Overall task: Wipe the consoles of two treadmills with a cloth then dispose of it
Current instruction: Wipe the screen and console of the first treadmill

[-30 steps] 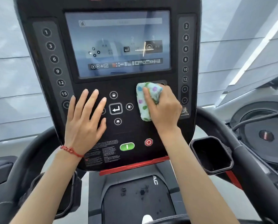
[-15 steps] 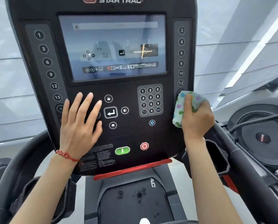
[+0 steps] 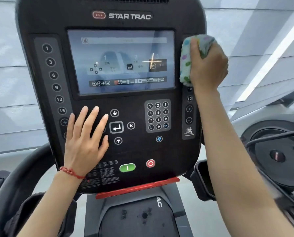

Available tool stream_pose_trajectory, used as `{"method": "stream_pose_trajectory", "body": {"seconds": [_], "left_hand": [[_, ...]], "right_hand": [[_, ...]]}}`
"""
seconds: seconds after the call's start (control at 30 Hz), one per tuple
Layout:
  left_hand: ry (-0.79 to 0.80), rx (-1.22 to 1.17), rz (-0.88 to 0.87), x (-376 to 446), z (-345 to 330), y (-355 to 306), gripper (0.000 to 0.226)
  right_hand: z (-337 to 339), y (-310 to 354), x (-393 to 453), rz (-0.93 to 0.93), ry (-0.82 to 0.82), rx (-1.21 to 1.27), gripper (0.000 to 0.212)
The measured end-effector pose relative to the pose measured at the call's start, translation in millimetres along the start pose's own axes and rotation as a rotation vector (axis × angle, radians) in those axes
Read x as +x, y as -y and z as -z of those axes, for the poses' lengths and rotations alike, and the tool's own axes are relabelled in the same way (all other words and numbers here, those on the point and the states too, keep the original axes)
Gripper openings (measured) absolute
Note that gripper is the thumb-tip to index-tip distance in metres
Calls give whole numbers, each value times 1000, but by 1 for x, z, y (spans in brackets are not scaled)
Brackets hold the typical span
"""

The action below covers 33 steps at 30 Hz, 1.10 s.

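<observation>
Looking down from the head cam, the right hand (image 3: 208,65) has a balled-up pale cloth (image 3: 187,60) with coloured polka dots bunched in its fingers, pushed against the right button strip of the black Star Trac console (image 3: 139,151). Left hand (image 3: 84,142) lies flat, fingers spread, beside the arrow keys (image 3: 116,127).

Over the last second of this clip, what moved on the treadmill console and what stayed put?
The right hand, gripping the polka-dot cloth, wiped from beside the enter key rightward past the number keypad, then up the right column of buttons to beside the screen. The left hand stayed flat on the console's lower left.
</observation>
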<state>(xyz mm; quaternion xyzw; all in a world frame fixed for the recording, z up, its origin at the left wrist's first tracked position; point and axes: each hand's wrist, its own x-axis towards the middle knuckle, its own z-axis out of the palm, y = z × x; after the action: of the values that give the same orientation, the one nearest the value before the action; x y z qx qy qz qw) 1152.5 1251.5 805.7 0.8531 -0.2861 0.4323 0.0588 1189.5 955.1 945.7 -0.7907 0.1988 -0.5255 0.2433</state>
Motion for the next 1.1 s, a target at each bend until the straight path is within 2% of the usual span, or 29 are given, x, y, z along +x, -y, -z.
{"method": "stream_pose_trajectory", "body": {"seconds": [0.13,0.3,0.5,0.63,0.77,0.93,1.1], "left_hand": [[9,-1,1,0,1,0,41],[13,-8,-3,0,2,0,42],[12,-5,0,-1,1,0,42],[18,-12,-2,-2,0,0,42],[22,-19,10,-3,1,-1,42],[44,-24,25,-5,4,-4,45],[71,-70,32,-11,12,-12,48]], "right_hand": [[-12,14,35,41,15,3,50],[-9,7,27,21,54,34,49],[11,-24,-45,-76,57,106,43],[28,-52,-106,-157,66,128,52],[44,-69,-154,-187,116,134,52],[56,-70,-175,-173,147,80,45],[69,-65,-185,-379,237,61,34]]}}
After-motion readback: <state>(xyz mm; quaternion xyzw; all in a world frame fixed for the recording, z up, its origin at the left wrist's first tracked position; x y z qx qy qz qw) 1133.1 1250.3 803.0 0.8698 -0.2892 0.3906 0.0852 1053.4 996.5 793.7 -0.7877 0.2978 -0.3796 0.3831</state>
